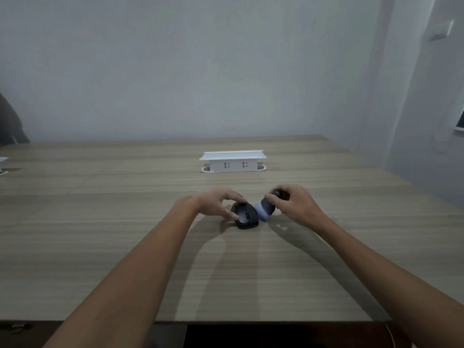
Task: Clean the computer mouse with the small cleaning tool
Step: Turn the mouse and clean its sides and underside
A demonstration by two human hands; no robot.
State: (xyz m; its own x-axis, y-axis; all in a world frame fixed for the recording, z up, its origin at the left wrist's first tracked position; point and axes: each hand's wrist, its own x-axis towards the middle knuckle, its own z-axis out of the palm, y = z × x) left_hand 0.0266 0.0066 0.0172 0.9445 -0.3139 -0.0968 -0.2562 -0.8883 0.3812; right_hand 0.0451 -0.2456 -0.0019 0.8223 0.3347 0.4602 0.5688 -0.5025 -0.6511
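While left grip (pixel 218 202) steadies mouse (pixel 246 215) on counter (pixel 125 222) and right grip (pixel 292 205) clasps cleaning tool (pixel 265 208) at its flank, sweep lightly across top.

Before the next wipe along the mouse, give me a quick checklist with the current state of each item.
1. Mouse flat on the table: ok.
2. Left hand steadying it at its left side: ok.
3. Right hand grip closed on the cleaning tool: ok.
4. Tool's pale tip touching the mouse's right edge: cannot tell.
5. Socket box well behind the work area: ok.
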